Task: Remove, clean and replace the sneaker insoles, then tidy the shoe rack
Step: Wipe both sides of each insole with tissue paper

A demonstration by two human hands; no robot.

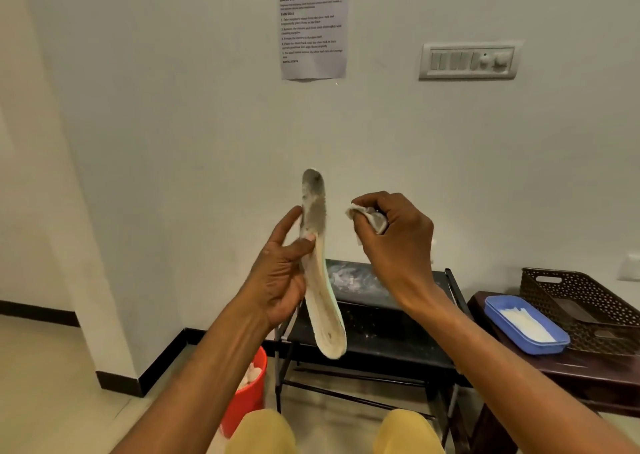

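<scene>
Standing against the wall below your arms, the black shoe rack (381, 335) has a dusty top shelf. A brown basket (571, 290) and a blue tray (509, 329) sit on the dark table (581, 367) to its right, and a red bucket (249, 394) is on the floor to its left. Your left hand (280, 280) grips the insole (323, 304) upright in front of the rack, with thumb and fingers curled round its middle. Your right hand (394, 242), near the insole's upper end, pinches a crumpled white wipe (360, 215).

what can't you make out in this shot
Head view only.
Wipe: mostly bunched inside the right hand.
Insole: left edge covered by the left hand.
Wall notice: print too small, top cut by the frame.
Red bucket: partly behind the left forearm.
</scene>
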